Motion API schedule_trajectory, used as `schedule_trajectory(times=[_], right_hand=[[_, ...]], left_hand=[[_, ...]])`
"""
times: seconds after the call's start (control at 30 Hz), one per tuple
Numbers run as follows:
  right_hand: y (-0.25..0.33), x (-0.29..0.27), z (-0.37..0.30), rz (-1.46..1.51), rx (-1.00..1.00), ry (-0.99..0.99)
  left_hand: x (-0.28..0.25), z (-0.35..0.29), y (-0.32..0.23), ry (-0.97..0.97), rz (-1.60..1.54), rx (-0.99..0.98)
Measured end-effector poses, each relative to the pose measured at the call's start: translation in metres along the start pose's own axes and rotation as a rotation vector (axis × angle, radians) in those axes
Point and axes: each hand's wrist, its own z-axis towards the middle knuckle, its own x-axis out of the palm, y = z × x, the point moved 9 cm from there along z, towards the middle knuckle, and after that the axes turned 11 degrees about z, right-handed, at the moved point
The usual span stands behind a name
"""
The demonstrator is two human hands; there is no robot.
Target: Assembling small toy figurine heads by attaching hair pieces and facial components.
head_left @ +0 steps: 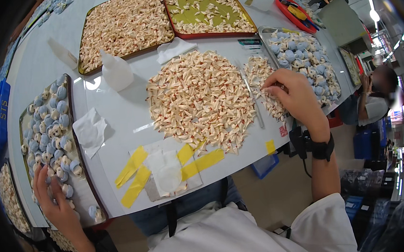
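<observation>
My left hand (56, 201) reaches over a tray (87, 192) at the left, its fingers apart and resting among small blue-and-cream figures (47, 129). Whether the fingertips have one of them is not plain. On the right, my right hand (296, 93) has thumb and forefinger pinched together above a small heap of cream pointed pieces (258, 70). Anything between those fingertips is too small to make out. Beside that heap lies a thin metal hand tool (251, 94). A big round pile of cream pieces with red tips (200, 98) spreads across the middle of the table.
Two trays of cream pieces stand at the back, one full (124, 23), one partly filled (208, 11). A white squeeze bottle (116, 72), a white cloth (90, 131) and a taped pad (163, 173) lie nearer. Another tray of blue-and-cream figures (320, 71) sits right. Someone sits beyond.
</observation>
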Motion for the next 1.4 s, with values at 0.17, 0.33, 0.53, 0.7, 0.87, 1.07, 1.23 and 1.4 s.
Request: schedule_trajectory(times=[0.17, 0.33, 0.53, 0.7, 0.87, 1.07, 1.23, 1.4], right_hand=[[0.017, -0.028, -0.019, 0.089, -0.006, -0.271], [0.032, -0.039, -0.054, 0.192, -0.077, -0.459], [0.036, -0.014, -0.086, 0.423, 0.092, -0.4], [0.04, 0.034, -0.099, 0.896, 0.246, -0.422], [0.061, 0.065, -0.101, 1.095, 0.24, -0.436], [0.082, 0.068, -0.102, 1.08, 0.135, -0.442], [0.09, 0.065, -0.113, 0.935, 0.072, -0.433], [0.09, 0.058, -0.13, 0.887, 0.171, -0.381]], left_hand=[[-0.01, -0.002, 0.005, -0.042, -0.077, 0.011], [-0.044, -0.01, 0.018, -0.183, -0.004, -0.115], [-0.056, -0.04, 0.001, -0.129, -0.654, -0.244], [0.005, -0.077, -0.061, 0.235, -1.463, -0.371], [0.017, -0.082, -0.092, 0.393, -1.487, -0.242], [0.028, -0.09, -0.09, 0.471, -1.531, -0.357], [0.021, -0.099, -0.091, 0.499, -1.561, -0.239], [0.017, -0.117, -0.085, 0.506, -1.495, -0.222]])
